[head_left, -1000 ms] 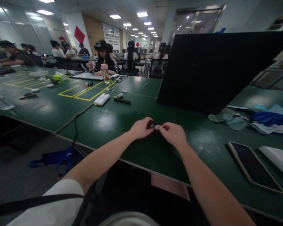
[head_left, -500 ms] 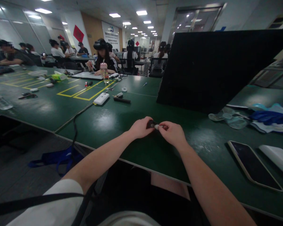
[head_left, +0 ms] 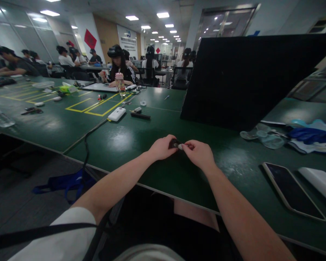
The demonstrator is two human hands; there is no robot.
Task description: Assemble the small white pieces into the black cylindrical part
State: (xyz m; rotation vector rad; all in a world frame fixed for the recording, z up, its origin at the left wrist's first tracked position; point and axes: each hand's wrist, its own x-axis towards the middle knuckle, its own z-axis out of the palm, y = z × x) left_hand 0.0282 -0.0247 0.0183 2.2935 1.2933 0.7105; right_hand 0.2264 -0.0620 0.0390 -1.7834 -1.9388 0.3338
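Both my hands meet just above the green table (head_left: 149, 174), near its front edge. My left hand (head_left: 162, 147) is closed around a small dark object (head_left: 174, 143) with a round metallic-looking part; its kind is too small to make out. From the other side, my right hand (head_left: 197, 153) pinches a small pale piece (head_left: 180, 146) between thumb and fingertips. The pale piece sits right beside the dark object, and I cannot tell whether the two are joined. My fingers hide most of both.
A large black panel (head_left: 250, 79) stands at the back right. To the right lie a smartphone (head_left: 293, 190), a white device (head_left: 320, 183) and blue-and-white gloves (head_left: 313, 136). Ahead left are a white power bank (head_left: 117, 114), a dark bar (head_left: 140, 116) and a bottle (head_left: 120, 85). A co-worker (head_left: 119, 69) sits opposite.
My hands stay in nearly the same place. The pale piece in my right fingertips appears turned very slightly; otherwise the table looks the same.
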